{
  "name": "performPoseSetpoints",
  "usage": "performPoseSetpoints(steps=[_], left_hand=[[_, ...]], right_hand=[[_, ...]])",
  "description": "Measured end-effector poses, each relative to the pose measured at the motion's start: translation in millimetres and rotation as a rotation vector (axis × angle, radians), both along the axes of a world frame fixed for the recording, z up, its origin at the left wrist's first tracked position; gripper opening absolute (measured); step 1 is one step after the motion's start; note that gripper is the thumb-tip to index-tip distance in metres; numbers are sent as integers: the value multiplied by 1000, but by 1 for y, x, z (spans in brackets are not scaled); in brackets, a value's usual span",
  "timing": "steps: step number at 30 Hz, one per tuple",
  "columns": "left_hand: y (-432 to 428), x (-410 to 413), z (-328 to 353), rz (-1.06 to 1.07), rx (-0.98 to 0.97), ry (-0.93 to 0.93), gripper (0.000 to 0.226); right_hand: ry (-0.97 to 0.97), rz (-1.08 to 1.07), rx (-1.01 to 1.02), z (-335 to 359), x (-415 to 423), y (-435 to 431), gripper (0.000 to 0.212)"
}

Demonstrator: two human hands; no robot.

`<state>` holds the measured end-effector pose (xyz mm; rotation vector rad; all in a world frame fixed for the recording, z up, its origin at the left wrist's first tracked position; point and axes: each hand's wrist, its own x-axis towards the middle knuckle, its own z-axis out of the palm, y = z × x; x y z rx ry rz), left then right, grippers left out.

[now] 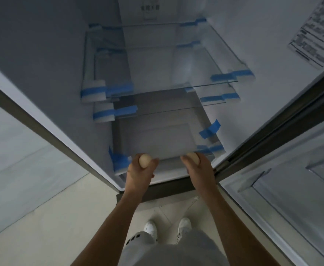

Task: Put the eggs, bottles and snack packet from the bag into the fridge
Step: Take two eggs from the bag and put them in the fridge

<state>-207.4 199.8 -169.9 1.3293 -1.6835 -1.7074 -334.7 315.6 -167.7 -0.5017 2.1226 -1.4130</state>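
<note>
I look down into an open white fridge with bare glass shelves taped in blue. My left hand grips a pale beige egg and my right hand grips a second egg. Both hands are held at the front edge of the lowest compartment, a white drawer-like tray, just above its rim. The bag, the bottles and the snack packet are out of view.
The fridge door stands open on the right, with a printed label high on the inner wall. A pale wall panel flanks the left side. Below are a light tiled floor and my white shoes.
</note>
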Motion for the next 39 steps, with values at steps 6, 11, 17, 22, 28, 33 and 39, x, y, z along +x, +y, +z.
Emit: performPoseSetpoints(steps=[6,11,17,22,28,33,39], left_hand=[[-1,-5,-12,65,157,-10,22],[-13,-24,-30,108,146,-60,28],[-34,-48,-55,45,-168,-353,37],[-37,-59,-78,45,-219,-374,43],[-38,-65,-84,57,-285,-404,47],[-35,-67,-85,84,-317,-422,52],[-31,-67,-85,82,-329,-428,54]], right_hand=[[13,161,38,-13,-31,-20,19],[131,290,200,-32,-54,-40,29],[237,353,345,-66,-75,-60,36],[439,404,460,-79,-77,-66,41],[638,396,575,-86,-68,-72,58],[660,336,615,-88,-65,-73,63],[655,340,594,-89,-65,-69,67]])
